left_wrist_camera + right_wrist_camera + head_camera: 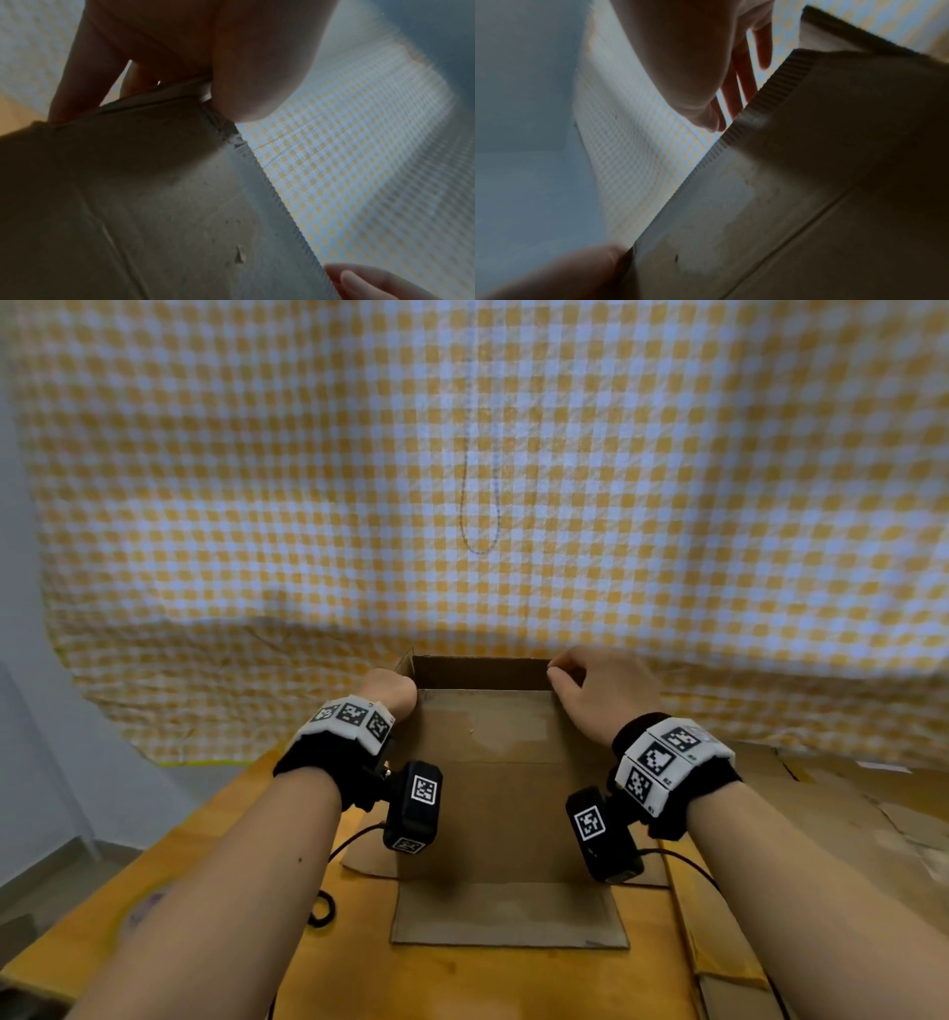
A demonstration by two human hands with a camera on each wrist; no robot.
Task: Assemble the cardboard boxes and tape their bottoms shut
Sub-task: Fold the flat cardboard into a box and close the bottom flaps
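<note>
A brown cardboard box [493, 788] stands upright on the wooden table [488, 983], open at the top, with one lower flap [508, 916] lying flat toward me. My left hand [390, 693] grips the top left corner, with the thumb [257, 81] on the near panel [154, 203] and the fingers round the side. My right hand [601, 695] is at the top right corner. Its fingers [741, 81] hook behind the corrugated top edge [777, 95], and the thumb sits just beside that edge.
A yellow and white checked cloth [462, 454] hangs right behind the box. Flattened cardboard sheets [847, 814] lie on the table to the right. A black hair tie [322, 909] lies left of the near flap. The table's left edge drops to a grey floor.
</note>
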